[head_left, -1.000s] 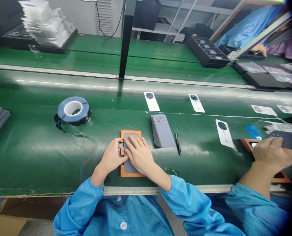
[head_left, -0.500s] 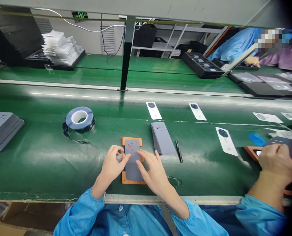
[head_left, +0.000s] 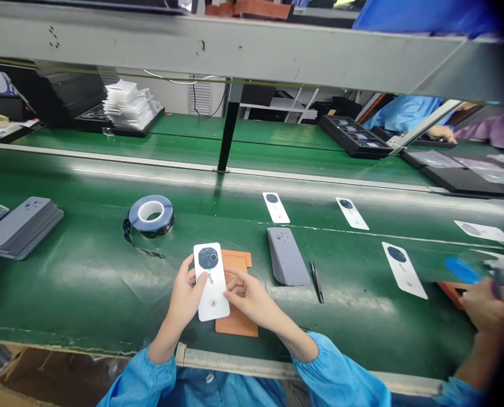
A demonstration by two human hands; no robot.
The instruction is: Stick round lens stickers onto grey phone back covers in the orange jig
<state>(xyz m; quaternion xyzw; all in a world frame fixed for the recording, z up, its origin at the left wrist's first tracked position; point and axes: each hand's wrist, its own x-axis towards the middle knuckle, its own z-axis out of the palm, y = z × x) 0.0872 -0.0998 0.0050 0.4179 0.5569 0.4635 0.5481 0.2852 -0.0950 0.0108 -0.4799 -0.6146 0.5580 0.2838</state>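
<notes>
Between my hands is a white phone back panel (head_left: 212, 288) with a dark round camera area near its top, tilted slightly. My left hand (head_left: 185, 291) grips its left edge, with the thumb on the face. My right hand (head_left: 254, 297) pinches its right edge, the fingers curled. Partly hidden behind the panel and my right hand lies an orange fixture (head_left: 237, 325). A stack of grey phone-shaped sheets with holes (head_left: 292, 260) stands to the right, and black tweezers (head_left: 317, 282) lie beside it.
A roll of blue-clear tape (head_left: 151, 212) with black pieces sits at left, near another grey stack (head_left: 27, 226). More white panels (head_left: 404, 271) lie along the green bench. At far right, a co-worker's hand (head_left: 487, 305) works by another orange fixture. A metal beam (head_left: 252, 53) crosses above.
The grey sheet that lay on the orange fixture now shows its white face, raised and turned over between my hands, a little left of the fixture. The camera view has tilted up.
</notes>
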